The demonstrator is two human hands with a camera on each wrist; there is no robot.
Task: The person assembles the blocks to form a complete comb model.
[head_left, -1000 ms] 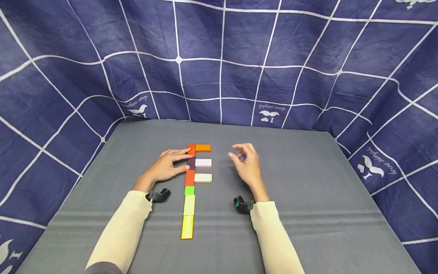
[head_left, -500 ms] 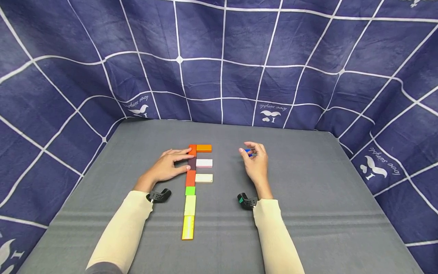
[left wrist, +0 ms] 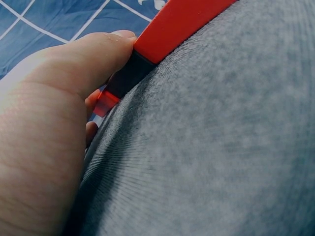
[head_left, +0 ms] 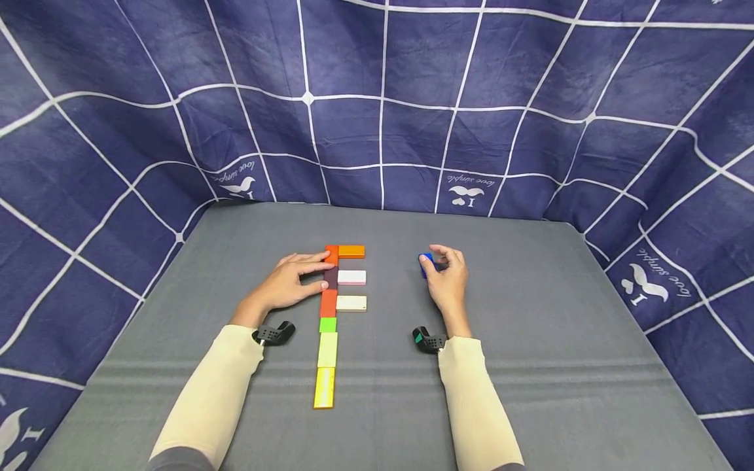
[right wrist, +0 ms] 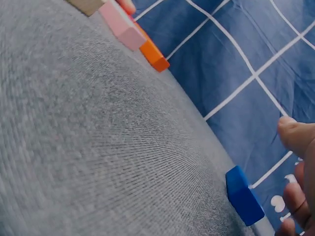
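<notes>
A column of flat coloured blocks lies on the grey cloth. My left hand lies along its left side at the far end, fingertips touching the orange-red block and thumb on the dark block. The left wrist view shows the thumb against that dark block, between red ones. Off to the right, a blue block rests on the cloth. My right hand is beside it, thumb and fingers spread. In the right wrist view the thumb and fingers appear apart from the blue block.
Orange, pink-and-white and cream blocks project rightward from the column. Below are red, green, pale yellow and yellow blocks. A blue checked curtain surrounds the table.
My right hand has moved right, away from the column. The blue block, mostly hidden by its fingers before, now shows beside the thumb. My left hand has stayed in place.
</notes>
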